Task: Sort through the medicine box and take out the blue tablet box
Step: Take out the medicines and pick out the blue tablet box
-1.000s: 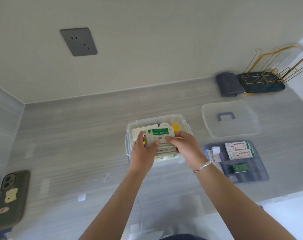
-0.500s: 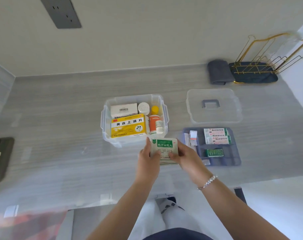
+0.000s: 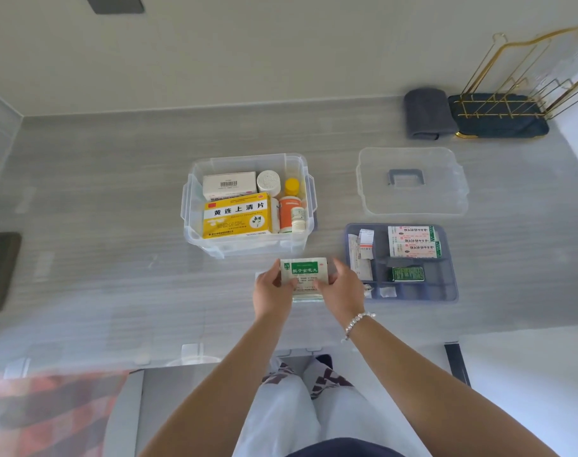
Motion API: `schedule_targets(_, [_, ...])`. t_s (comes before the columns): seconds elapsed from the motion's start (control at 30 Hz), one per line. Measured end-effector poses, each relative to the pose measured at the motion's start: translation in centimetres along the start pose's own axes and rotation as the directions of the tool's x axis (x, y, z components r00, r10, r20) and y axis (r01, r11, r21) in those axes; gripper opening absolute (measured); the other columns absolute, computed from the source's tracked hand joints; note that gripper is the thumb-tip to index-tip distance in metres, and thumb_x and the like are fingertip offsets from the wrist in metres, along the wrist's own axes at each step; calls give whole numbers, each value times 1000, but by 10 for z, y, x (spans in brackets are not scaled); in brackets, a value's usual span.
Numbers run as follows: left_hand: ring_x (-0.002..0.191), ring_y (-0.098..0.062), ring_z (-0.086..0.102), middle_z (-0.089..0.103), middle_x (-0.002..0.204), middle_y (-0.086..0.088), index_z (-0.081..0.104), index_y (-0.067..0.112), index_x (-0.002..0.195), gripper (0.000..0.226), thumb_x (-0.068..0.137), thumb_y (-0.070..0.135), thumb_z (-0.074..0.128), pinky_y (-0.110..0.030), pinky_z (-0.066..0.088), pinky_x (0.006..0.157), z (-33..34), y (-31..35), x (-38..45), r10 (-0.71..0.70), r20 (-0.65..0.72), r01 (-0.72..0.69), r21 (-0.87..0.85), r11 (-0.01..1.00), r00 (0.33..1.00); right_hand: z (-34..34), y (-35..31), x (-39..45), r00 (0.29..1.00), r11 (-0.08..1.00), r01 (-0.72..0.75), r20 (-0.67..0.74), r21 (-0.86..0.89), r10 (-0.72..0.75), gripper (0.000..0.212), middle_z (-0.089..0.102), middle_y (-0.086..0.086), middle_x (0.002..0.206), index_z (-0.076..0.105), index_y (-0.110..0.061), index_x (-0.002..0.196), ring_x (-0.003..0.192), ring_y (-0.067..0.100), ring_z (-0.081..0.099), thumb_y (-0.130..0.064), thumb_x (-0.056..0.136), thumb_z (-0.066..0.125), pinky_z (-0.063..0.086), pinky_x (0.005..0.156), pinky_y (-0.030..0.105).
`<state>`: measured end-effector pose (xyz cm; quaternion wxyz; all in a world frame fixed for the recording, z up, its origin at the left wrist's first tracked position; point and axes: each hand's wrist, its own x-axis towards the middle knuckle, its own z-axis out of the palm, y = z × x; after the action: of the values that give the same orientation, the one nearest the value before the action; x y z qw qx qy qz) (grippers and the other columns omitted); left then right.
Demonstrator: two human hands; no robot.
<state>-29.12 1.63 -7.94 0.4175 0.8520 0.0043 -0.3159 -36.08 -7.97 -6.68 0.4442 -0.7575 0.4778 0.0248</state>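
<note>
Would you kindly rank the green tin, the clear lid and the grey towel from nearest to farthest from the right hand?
1. Green tin, in the tray just right of the right hand.
2. Clear lid, behind the tray.
3. Grey towel, far back by the wall.

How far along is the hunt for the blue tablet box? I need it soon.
Done: the lid is off and the insert tray sits beside the medicine box. In hand: both hands, left and right, hold a stack of green-labelled packets in front of the box. Left: no blue tablet box shows yet; a yellow box, a white box and bottles remain inside.
</note>
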Motion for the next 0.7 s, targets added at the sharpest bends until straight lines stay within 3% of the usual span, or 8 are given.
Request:
schedule_targets(0.1, [92,-15,59,57,118,-2,58,17,123,40,83,9,63,-23,53,68,2,-2,4,-10,-6,10,15,1000,1000,5,2,5,1000,996,-2,-11,-88,1,40,72,9,96,58,-8,119,78,19,63,-17,81,68,40,53,15])
schedule_targets(0.2, [95,-17,60,56,122,-5,58,13,123,42,82,10,66,-21,52,67,1,-2,7,1,4,-1,35,999,1000,6,3,8,1000,990,29,8,-139,-28,22,74,9,93,67,-8,102,72,17,62,-17,82,67,35,46,13])
schedule_targets(0.3, [105,-18,58,54,126,-3,50,13,131,50,83,12,66,-28,54,81,-3,-1,4,0,21,-1,43,999,1000,3,4,6,999,988,37,18,-147,-35,26,73,9,101,67,-7,106,83,18,66,-20,83,65,48,60,18])
schedule_targets(0.37, [106,-15,54,50,125,-2,46,12,134,52,86,16,63,-23,47,83,-9,4,-2,20,-21,-20,17,1000,1000,-4,0,3,1000,993,21,-10,-113,-22,35,70,9,109,64,-6,113,95,19,65,-24,83,66,48,71,21])
schedule_targets(0.43, [96,-12,54,54,115,-1,55,15,123,36,88,22,59,-19,43,77,-17,12,-10,97,-73,-97,2,995,993,-14,-6,-1,998,1000,18,-53,15,-17,37,69,7,109,63,-7,114,95,16,64,-24,82,67,43,71,15])
schedule_targets(0.53, [80,-11,58,64,93,2,65,22,92,14,90,24,51,-13,42,63,-34,27,-21,211,-111,-216,-32,976,971,-30,-22,-9,995,980,87,-64,178,-77,26,67,-8,88,67,-17,105,82,6,62,-25,80,69,39,63,4])
schedule_targets(0.63, [72,-2,56,62,89,2,67,17,93,16,91,20,52,-3,41,60,-53,44,-25,330,-171,-340,-29,940,928,-37,-48,-14,984,948,178,-64,262,-167,19,66,-15,80,70,-20,99,78,-1,62,-23,80,68,47,66,6])
schedule_targets(0.7, [80,-6,58,61,96,1,67,17,96,16,91,16,52,-4,43,65,-67,55,-21,397,-228,-415,-36,909,889,-36,-65,-13,975,929,224,-70,293,-213,19,67,-12,83,69,-20,100,81,2,63,-22,81,68,49,70,8])
